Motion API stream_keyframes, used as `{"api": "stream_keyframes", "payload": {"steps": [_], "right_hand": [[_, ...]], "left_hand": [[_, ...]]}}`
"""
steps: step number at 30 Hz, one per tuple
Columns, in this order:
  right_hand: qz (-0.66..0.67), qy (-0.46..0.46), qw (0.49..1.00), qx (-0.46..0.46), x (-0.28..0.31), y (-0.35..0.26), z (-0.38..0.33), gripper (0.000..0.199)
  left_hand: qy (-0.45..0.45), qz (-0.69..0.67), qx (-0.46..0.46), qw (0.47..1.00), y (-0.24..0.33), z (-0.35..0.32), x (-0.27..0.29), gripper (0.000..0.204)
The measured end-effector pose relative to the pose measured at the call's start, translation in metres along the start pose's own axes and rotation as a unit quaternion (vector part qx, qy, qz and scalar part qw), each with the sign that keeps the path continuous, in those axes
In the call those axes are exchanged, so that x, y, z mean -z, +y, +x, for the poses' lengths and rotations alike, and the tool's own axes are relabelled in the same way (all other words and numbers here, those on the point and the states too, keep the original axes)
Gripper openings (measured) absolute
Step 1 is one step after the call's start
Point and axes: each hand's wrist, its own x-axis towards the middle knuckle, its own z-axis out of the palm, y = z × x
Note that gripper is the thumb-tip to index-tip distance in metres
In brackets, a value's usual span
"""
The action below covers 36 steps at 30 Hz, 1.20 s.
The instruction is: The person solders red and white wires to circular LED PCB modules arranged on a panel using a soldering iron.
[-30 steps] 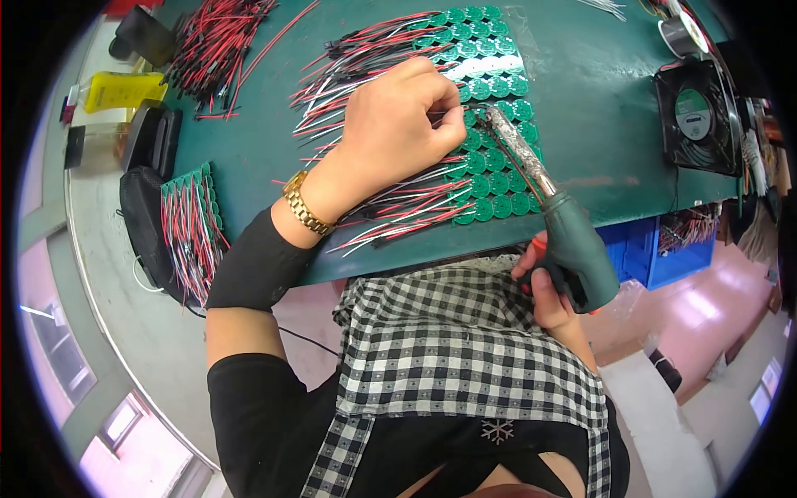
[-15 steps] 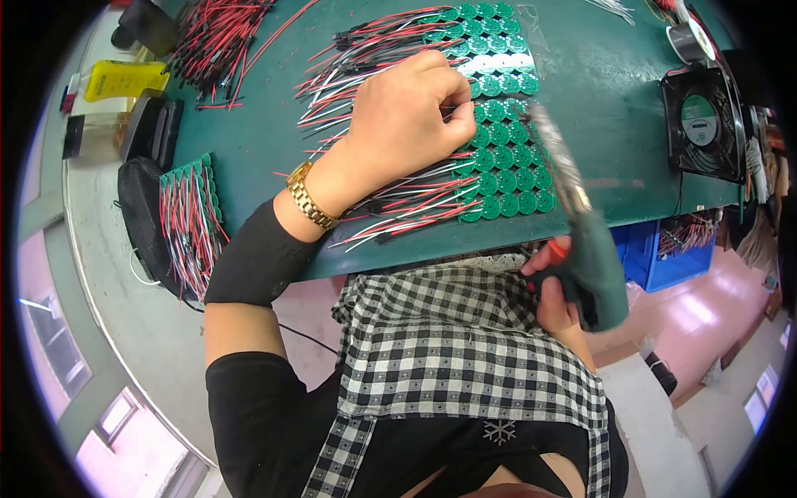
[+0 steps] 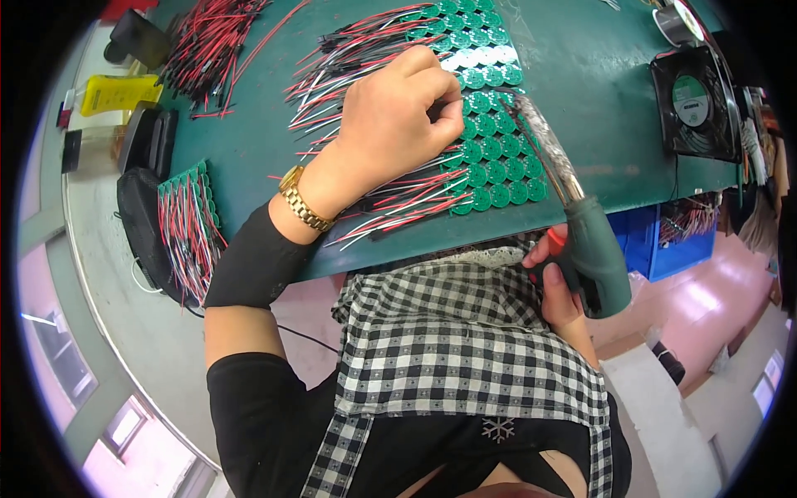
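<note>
My right hand (image 3: 554, 282) is wrapped around the handle of a soldering gun (image 3: 599, 257) with a dark green body and a red trigger. The gun's long metal front reaches up and left, and its thin tip is over the right part of a panel of round green circuit boards (image 3: 494, 148). My left hand (image 3: 403, 108) is closed in a pinch at the panel's left edge. Whatever lies between its fingertips is hidden. Red, black and white wires (image 3: 415, 192) run left from the boards, above and below that hand.
At the far left lies a heap of red and black wires (image 3: 212, 50). Another wired board panel (image 3: 189, 212) rests on a black bag (image 3: 137, 199). A yellow bottle (image 3: 122, 94) is beyond it. On the right stand a black fan (image 3: 696, 104) and a solder spool (image 3: 679, 25).
The soldering gun has swung slightly left, bringing its tip over the boards. My left hand keeps its pinch in nearly the same spot. The whole view has shifted a little.
</note>
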Motion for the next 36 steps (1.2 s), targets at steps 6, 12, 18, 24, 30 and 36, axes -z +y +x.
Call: {"api": "stream_keyframes", "payload": {"steps": [6, 12, 18, 24, 30, 36], "right_hand": [[0.044, 0.021, 0.998, 0.037, -0.011, 0.000, 0.008, 0.032], [0.002, 0.013, 0.998, 0.055, -0.011, -0.003, 0.009, 0.025], [-0.114, 0.027, 0.993, 0.029, -0.007, -0.003, 0.006, 0.016], [-0.199, -0.017, 0.976, 0.083, 0.001, -0.003, 0.012, 0.023], [-0.228, 0.016, 0.968, 0.104, -0.006, 0.006, 0.004, 0.018], [-0.004, 0.044, 0.997, 0.064, -0.005, 0.006, 0.013, 0.034]], "left_hand": [[-0.017, -0.020, 0.014, 1.000, -0.003, 0.001, 0.002, 0.007], [-0.023, -0.022, 0.017, 0.999, 0.000, 0.002, 0.002, 0.007], [-0.039, -0.019, 0.008, 0.999, 0.002, 0.003, 0.006, 0.009], [-0.014, -0.025, 0.013, 1.000, -0.001, 0.003, 0.001, 0.007], [-0.026, -0.018, 0.015, 0.999, 0.001, 0.001, 0.002, 0.007], [-0.030, -0.008, 0.016, 0.999, 0.001, 0.002, 0.007, 0.007]]}}
